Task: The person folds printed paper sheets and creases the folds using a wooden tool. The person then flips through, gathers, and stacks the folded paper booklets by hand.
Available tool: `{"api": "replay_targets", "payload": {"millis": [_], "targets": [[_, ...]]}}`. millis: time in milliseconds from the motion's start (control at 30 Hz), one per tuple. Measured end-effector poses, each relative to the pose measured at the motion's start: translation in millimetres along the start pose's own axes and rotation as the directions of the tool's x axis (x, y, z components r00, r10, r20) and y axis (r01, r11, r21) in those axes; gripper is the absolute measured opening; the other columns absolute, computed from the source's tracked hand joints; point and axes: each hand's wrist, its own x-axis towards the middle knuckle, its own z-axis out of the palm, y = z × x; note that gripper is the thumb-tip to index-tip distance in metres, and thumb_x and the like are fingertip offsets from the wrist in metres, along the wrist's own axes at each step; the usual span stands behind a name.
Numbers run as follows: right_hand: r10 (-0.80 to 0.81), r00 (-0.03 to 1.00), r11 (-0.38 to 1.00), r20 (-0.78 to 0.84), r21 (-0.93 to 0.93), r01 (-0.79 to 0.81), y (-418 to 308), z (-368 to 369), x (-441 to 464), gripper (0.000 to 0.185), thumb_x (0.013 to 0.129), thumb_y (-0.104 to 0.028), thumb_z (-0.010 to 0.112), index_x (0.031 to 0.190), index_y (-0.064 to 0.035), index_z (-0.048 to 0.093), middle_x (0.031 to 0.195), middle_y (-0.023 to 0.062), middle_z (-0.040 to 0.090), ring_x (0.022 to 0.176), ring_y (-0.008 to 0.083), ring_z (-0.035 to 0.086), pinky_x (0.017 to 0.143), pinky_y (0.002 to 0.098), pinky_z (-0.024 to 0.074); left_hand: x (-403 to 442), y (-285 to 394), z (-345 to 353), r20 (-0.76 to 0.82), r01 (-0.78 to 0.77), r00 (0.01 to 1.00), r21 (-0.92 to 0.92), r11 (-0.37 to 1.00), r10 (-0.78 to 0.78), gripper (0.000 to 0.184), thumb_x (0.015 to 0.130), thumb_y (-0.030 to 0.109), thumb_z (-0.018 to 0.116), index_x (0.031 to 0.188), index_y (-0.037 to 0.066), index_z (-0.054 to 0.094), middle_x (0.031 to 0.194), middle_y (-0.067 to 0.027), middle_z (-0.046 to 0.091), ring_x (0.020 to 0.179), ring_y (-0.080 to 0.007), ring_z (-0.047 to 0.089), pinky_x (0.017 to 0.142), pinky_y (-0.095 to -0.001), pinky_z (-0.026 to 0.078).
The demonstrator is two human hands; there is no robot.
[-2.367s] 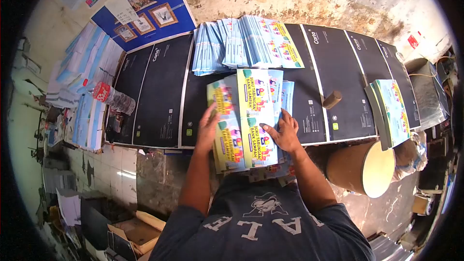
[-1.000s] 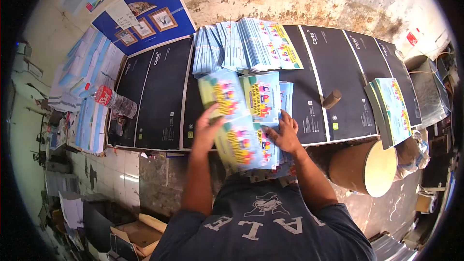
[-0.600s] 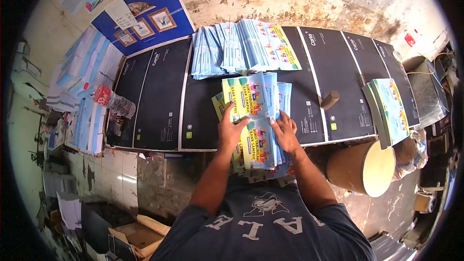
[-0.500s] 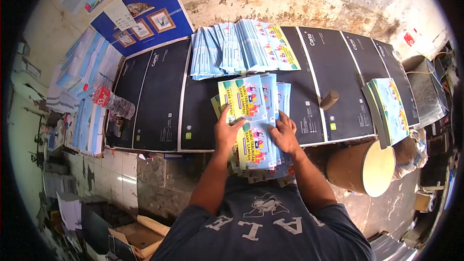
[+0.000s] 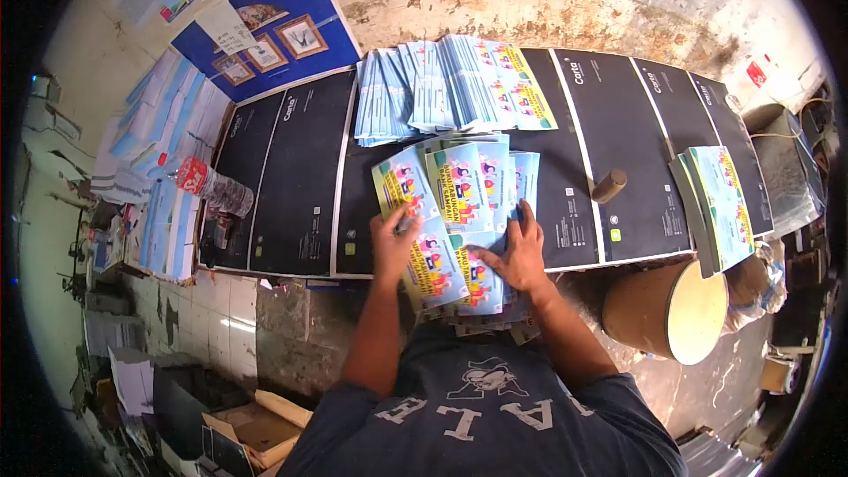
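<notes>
Yellow-and-blue printed booklet sheets [image 5: 459,184] overlap in a loose pile at the front middle of the black table. My left hand [image 5: 393,243] grips the left edge of a tilted printed sheet [image 5: 431,269], thumb on top near its middle. On the pile's right side lies my right hand [image 5: 521,256], its thumb stretched over the sheets and its fingers apart at the right edge. Behind the pile, a larger fanned stack of booklets [image 5: 450,84] rests against the back of the table.
A wooden cylinder [image 5: 609,185] stands on the black table [image 5: 296,177]. Another booklet stack [image 5: 720,203] lies at the right end. On the left are a plastic bottle [image 5: 212,185] and paper stacks [image 5: 168,124]. A round drum [image 5: 667,309] is below the table's front edge.
My left hand has moved slightly left and down, and the sheet under it now lies tilted to the left of the pile. My right hand stays at the right edge, its thumb further inward.
</notes>
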Motion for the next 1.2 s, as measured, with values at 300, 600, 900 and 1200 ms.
{"api": "replay_targets", "payload": {"millis": [300,600,900,1200], "targets": [[0.26,0.964,0.634,-0.059,0.764,-0.124,26.0,-22.1,34.1,0.108,0.087,-0.042,0.073,0.156,0.0034,0.003,0.159,0.0335,0.011,0.148,0.0389,0.021,0.121,0.0435,0.018,-16.0,-12.7,20.1,-0.156,-0.225,0.963,-0.01,0.974,0.221,0.06,0.093,0.03,0.068,0.146,0.01,0.049,0.16,-0.0334,0.012,0.15,-0.045,0.015,0.119,-0.0478,0.021],[0.201,0.949,0.673,0.242,0.67,-0.313,-39.4,49.2,108.8,0.114,0.081,-0.062,0.072,0.153,0.0076,0.017,0.157,0.0297,0.027,0.145,0.0375,0.03,0.119,0.0483,0.0212,-10.4,-24.7,17.5,-0.148,-0.297,0.948,-0.093,0.95,0.282,0.049,0.096,0.026,0.061,0.14,0.007,0.055,0.156,-0.0352,0.023,0.147,-0.0464,0.023,0.119,-0.0483,0.021],[0.144,0.881,0.704,0.45,0.58,-0.411,-78.5,35.9,60.1,0.118,0.089,-0.07,0.056,0.152,0.0146,0.005,0.158,0.0366,0.014,0.151,0.0394,0.011,0.122,0.0431,0.0151,-14.1,-18.4,10.0,-0.163,-0.256,0.96,-0.194,0.947,0.226,0.045,0.098,0.017,0.055,0.141,0.005,0.055,0.159,-0.0315,0.019,0.148,-0.0412,0.027,0.116,-0.046,0.029],[0.149,0.901,0.587,0.407,0.697,-0.412,-70.7,53.1,118.8,0.099,0.093,-0.058,0.059,0.152,0.0108,0.018,0.154,0.0325,0.03,0.144,0.0373,0.033,0.116,0.0416,0.0298,-12.6,-16.0,7.8,-0.093,-0.261,0.963,-0.079,0.962,0.253,0.049,0.094,0.02,0.06,0.14,0.005,0.055,0.156,-0.0333,0.026,0.145,-0.045,0.031,0.115,-0.0479,0.033]]}}
